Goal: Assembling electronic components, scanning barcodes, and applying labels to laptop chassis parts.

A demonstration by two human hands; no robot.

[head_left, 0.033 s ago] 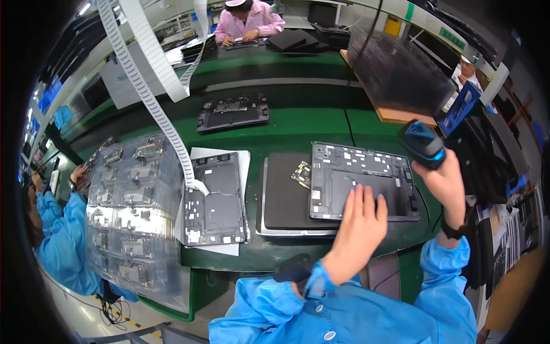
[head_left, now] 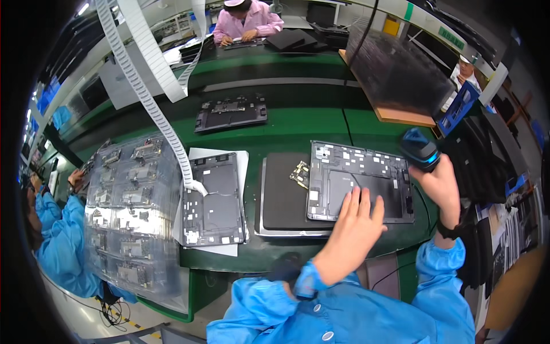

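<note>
My left hand (head_left: 358, 221) lies on a dark tablet back housing (head_left: 326, 189) dotted with small white pads, its fingers stretched out over the lower part. That housing rests at an angle over the right part of a black foam pad (head_left: 286, 200). A small circuit board (head_left: 299, 175) pokes out from beside its left edge. My right hand (head_left: 440, 186) is closed round a black and blue handheld barcode scanner (head_left: 420, 150), held at the housing's upper right corner; a blue light glows on it. The scanner's grip is mostly hidden by the hand.
Left of the pad, a second housing (head_left: 215, 200) lies on white sheets, with a hanging label strip (head_left: 150, 97) reaching it. Stacked clear trays (head_left: 129, 218) hold circuit boards. Another housing (head_left: 231, 113) lies farther back. A person in pink (head_left: 248, 26) works opposite; a blue sleeve (head_left: 66, 229) shows at left.
The scanner and my right hand have shifted slightly left and down. My left hand stays on the housing, which sits slightly farther left in view.
</note>
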